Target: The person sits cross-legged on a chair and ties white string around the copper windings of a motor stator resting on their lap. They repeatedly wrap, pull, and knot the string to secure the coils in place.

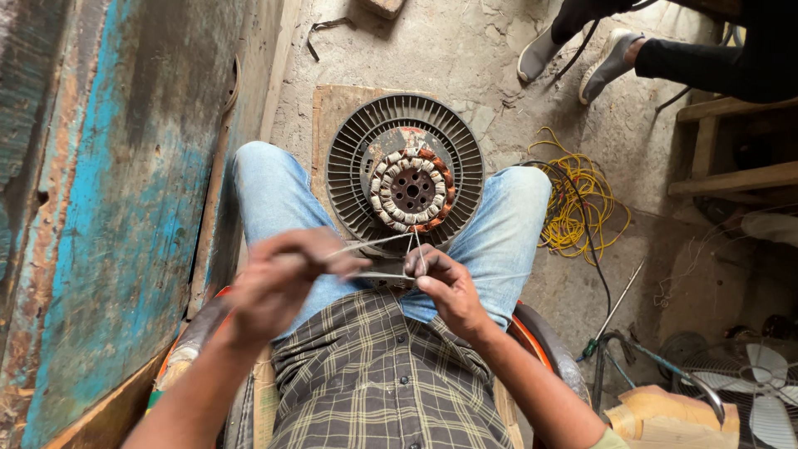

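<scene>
Pale strands [378, 259] stretch between left hand [278, 278] and right hand [445, 287], both hands' fingers pinching them.

Matt grey ribbed plastic fan housing [349, 166], coppery wire windings [439, 179], faded denim jeans [270, 195], rough cracked concrete floor [465, 50]

A round ribbed fan motor housing [405, 170] lies on the concrete floor [465, 50] between the knees; a tangled yellow wire coil [578, 199] sits at its three o'clock.

Soft daylight; left hand [278, 278] motion-blurred; edges distorted
</scene>
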